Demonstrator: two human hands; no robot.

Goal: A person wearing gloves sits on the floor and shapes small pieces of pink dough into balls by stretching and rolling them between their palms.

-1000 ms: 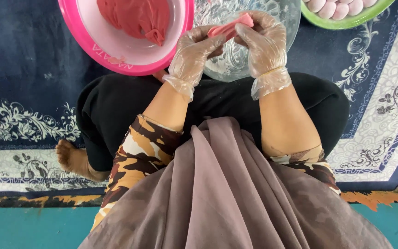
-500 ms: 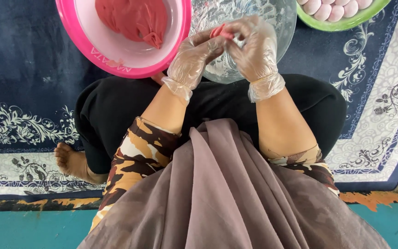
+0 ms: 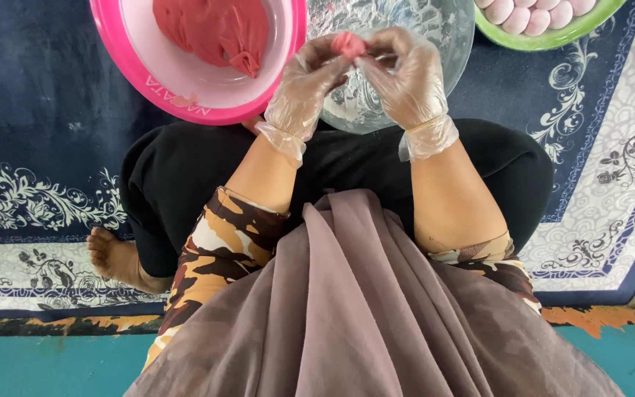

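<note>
Both my hands wear clear plastic gloves and meet over a clear glass bowl [image 3: 435,29]. My left hand [image 3: 304,88] and my right hand [image 3: 406,77] pinch a small lump of pink-red dough [image 3: 348,44] between their fingertips. To the left stands a pink plastic bowl [image 3: 134,66] holding a large mass of the same red dough [image 3: 214,29]. At the top right a green bowl [image 3: 553,38] holds several pale pink dough balls [image 3: 531,13].
I sit cross-legged on a dark blue patterned carpet [image 3: 31,110] with a white ornate border. My bare foot [image 3: 115,257] shows at the left. A teal floor strip [image 3: 53,364] runs along the bottom edge.
The dough piece was a flat strip stretched between my fingers; now it is gathered into a small rounded lump. Both hands have closed in around it over the glass bowl.
</note>
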